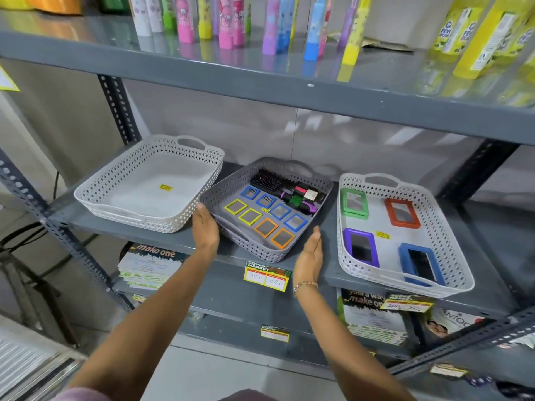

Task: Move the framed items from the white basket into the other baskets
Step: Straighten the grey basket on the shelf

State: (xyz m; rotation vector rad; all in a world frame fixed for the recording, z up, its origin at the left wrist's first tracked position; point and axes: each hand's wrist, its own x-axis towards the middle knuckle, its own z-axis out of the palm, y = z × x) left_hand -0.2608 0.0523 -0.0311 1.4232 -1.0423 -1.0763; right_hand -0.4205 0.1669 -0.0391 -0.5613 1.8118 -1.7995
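Observation:
On the middle shelf, a white basket (pixel 146 195) at the left holds no items. A grey basket (pixel 220 195) in the centre, turned at an angle, carries several small framed mirrors (pixel 265 217) in blue, yellow and orange. A second white basket (pixel 451 224) at the right holds larger framed mirrors: green (pixel 353 203), red (pixel 401 213), purple (pixel 361 247) and blue (pixel 421 264). My left hand (pixel 205 227) rests flat against the grey basket's left corner. My right hand (pixel 311 253) is flat beside its front right side, fingers straight, holding nothing.
A black hairbrush (pixel 266 179) and other small grooming items (pixel 304 195) fill the back of the grey basket. Price tags (pixel 267 275) hang on the shelf edge. Colourful bottles (pixel 225 21) stand on the shelf above. Booklets (pixel 150 264) lie on the shelf below.

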